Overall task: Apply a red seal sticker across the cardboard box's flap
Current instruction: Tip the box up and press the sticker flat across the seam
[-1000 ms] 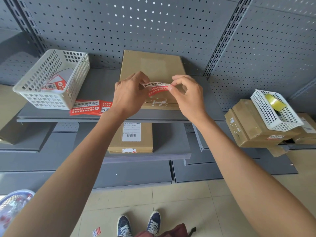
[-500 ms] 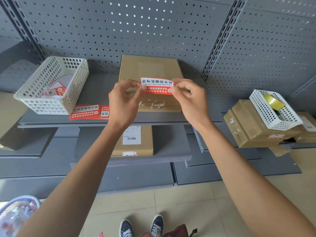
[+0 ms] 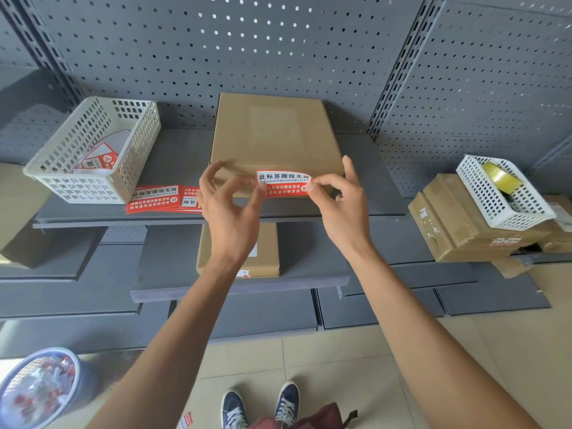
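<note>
A flat brown cardboard box [image 3: 272, 134] lies on the upper grey shelf [image 3: 371, 199], its front flap edge facing me. A red and white seal sticker [image 3: 283, 184] is stretched flat just over that front edge. My left hand [image 3: 230, 205] pinches the sticker's left end between thumb and forefinger. My right hand [image 3: 340, 202] pinches its right end. Whether the sticker touches the box I cannot tell.
A white basket [image 3: 93, 150] with sticker sheets stands at the left of the shelf, more red stickers [image 3: 161, 198] lying beside it. A second box [image 3: 266, 258] rests on the lower shelf. At right, stacked boxes [image 3: 464, 230] carry a basket with tape [image 3: 501, 178]. A blue bin [image 3: 37, 388] stands on the floor.
The sticker has gone from curled to flat and stretched. Both hands have lowered it from above the box top down to the front flap edge.
</note>
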Demonstrator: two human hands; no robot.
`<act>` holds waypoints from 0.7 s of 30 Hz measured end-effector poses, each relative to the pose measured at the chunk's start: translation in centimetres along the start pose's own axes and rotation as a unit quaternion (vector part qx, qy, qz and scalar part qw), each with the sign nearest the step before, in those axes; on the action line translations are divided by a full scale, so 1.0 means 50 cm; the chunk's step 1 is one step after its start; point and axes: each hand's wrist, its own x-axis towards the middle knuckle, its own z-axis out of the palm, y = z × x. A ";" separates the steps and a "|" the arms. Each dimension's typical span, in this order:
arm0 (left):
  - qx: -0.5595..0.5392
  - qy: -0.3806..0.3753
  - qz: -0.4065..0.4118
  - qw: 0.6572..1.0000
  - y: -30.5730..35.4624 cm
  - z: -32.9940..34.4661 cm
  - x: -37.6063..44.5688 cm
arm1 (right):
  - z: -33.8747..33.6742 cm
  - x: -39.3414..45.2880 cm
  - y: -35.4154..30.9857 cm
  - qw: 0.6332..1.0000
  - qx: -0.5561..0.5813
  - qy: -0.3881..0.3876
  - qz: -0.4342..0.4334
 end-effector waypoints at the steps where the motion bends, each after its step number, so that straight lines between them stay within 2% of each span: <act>1: -0.007 -0.001 0.006 1.000 -0.003 0.000 0.001 | 0.000 0.000 -0.001 1.000 0.006 -0.003 0.005; 13: -0.022 0.000 0.013 1.000 0.002 -0.002 0.003 | 0.003 0.010 -0.004 1.000 0.017 -0.003 -0.019; 21: -0.026 0.005 0.064 0.998 0.061 -0.012 0.037 | -0.015 0.052 -0.061 0.999 0.008 0.008 -0.052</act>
